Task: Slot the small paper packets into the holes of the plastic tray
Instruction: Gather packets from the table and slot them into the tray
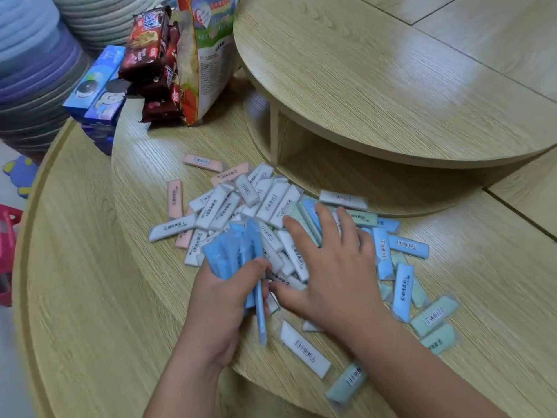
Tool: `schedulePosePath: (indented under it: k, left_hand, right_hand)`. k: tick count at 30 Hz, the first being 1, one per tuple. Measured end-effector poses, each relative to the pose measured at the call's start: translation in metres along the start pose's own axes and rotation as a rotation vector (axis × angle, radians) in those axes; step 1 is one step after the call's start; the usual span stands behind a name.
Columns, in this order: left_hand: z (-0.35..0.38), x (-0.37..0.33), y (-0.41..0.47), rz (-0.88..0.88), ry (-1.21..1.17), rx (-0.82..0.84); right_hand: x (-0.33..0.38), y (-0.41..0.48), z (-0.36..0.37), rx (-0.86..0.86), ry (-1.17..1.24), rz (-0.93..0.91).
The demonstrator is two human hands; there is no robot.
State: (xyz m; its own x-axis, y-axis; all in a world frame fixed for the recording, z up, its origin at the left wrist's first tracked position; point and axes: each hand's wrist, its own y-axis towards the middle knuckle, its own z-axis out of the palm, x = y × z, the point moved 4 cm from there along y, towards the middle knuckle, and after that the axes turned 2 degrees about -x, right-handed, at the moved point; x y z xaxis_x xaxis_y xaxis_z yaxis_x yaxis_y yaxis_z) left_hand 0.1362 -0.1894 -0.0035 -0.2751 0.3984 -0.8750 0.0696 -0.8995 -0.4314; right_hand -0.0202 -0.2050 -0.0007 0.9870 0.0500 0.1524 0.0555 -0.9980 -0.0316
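Head view: left hand [221,309] grips blue packet bundle [230,254], count unclear; right hand [334,267] spread flat on packet pile [265,200].

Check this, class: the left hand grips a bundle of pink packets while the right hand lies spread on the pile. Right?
Not quite. The head view shows the left hand gripping a bundle of blue packets, not pink; the right hand does lie spread on the pile.
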Motion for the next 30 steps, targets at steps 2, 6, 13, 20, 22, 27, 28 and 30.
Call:
schedulePosePath:
  k: [2, 6, 13, 20, 22, 27, 28, 30]
  left_hand:
    - [0.003, 0.0, 0.001, 0.007, -0.003, 0.004]
    - [0.008, -0.003, 0.003, -0.014, -0.027, -0.001]
    - [0.011, -0.001, 0.004, 0.014, 0.056, 0.008]
    - [0.019, -0.005, 0.006, -0.003, 0.081, 0.036]
    - [0.018, -0.006, 0.007, -0.03, 0.071, 0.052]
    - [0.014, -0.005, 0.007, -0.066, 0.028, 0.061]
    - [0.013, -0.005, 0.007, -0.063, 0.013, 0.059]
    - [0.013, -0.004, 0.007, -0.063, -0.004, 0.062]
  right_hand:
    - [0.002, 0.001, -0.001, -0.032, 0.019, 0.005]
    - [0.001, 0.001, -0.003, -0.055, 0.007, -0.01]
    - [-0.006, 0.002, -0.005, -0.127, 0.01, -0.133]
    - [0.005, 0.011, -0.003, -0.129, 0.07, -0.282]
    - [0.004, 0.013, -0.002, -0.125, 0.07, -0.271]
    - [0.005, 0.026, -0.002, -0.061, 0.01, -0.288]
    - [0.005, 0.028, -0.002, -0.039, -0.007, -0.286]
    - [0.006, 0.03, -0.002, -0.011, -0.036, -0.284]
